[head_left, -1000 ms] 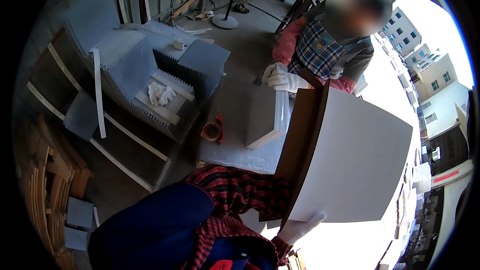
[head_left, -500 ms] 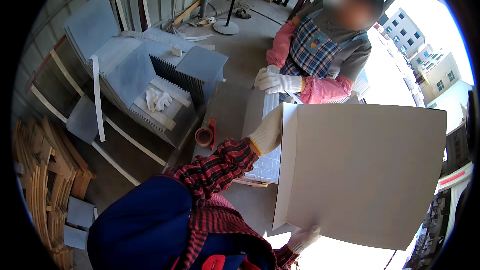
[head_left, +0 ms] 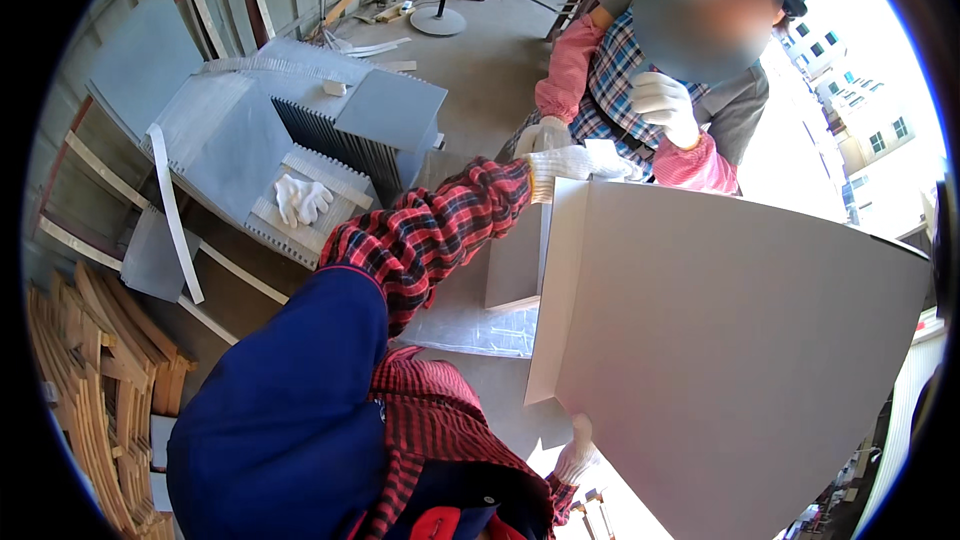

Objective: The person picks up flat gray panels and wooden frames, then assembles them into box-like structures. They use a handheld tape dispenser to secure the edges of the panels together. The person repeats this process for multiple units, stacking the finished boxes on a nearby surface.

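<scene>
A large pale grey sheet panel (head_left: 740, 340) with a folded lip along its left side is tilted up before me. My left hand (head_left: 565, 168), in a white knit glove, is at its top left corner; the fingers are partly hidden and seem closed on the edge. Lower down, my gloved right hand (head_left: 576, 452) grips the bottom edge, its thumb showing and the other fingers hidden. A co-worker's gloved hand (head_left: 545, 135) is right beside my left one, while their other gloved hand (head_left: 665, 105) is raised. A small white piece (head_left: 604, 154) shows between us, its kind unclear.
Stacked grey panels (head_left: 390, 120) stand at the left, with loose white gloves (head_left: 302, 200) on them. Bent wooden pieces (head_left: 110, 380) are piled at lower left. Under my left arm lies a plastic-covered work surface (head_left: 470, 325). A stand with a round base (head_left: 438, 22) is farther back.
My left hand has moved up and away along the panel to its top corner. The panel has turned and come nearer. The co-worker has leaned closer and raised one hand.
</scene>
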Motion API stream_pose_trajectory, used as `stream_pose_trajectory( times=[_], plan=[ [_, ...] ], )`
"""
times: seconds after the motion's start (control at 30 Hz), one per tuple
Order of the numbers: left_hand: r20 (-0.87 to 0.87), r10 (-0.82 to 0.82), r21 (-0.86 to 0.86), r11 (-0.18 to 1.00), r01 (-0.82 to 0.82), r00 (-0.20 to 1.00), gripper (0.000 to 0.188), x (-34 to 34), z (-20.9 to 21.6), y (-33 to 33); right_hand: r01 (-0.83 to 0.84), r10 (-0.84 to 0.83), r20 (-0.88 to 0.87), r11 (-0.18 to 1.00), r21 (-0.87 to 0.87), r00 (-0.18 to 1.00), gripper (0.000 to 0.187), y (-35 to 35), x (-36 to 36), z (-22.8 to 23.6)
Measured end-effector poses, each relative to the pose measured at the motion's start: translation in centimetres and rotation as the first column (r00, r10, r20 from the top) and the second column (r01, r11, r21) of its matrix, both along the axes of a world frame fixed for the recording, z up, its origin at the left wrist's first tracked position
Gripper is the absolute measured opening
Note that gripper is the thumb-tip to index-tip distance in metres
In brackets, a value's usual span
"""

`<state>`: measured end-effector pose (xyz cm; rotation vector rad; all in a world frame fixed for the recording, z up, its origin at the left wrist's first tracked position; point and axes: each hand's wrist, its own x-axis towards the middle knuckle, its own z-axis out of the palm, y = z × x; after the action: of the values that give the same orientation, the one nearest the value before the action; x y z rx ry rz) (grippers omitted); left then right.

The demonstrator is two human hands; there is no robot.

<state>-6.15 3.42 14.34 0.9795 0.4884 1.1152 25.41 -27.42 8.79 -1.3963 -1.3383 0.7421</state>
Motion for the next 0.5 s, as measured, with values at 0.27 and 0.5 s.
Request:
stream_pose_trajectory(
  times=[0.27,0.5],
  plan=[
    [-0.557,0.061,0.035,0.998,-0.05,0.828,0.041,-5.1,4.5,-0.1,0.141,-0.132,0.264,0.99,-0.014,0.955,0.066,1.9,-7.6,-0.2],
    [-0.703,0.08,0.188,0.979,0.076,0.707,0.046,-9.6,0.7,6.9,0.185,-0.18,0.454,0.982,0.033,0.873,0.057,5.9,-13.0,0.4]
  ],
)
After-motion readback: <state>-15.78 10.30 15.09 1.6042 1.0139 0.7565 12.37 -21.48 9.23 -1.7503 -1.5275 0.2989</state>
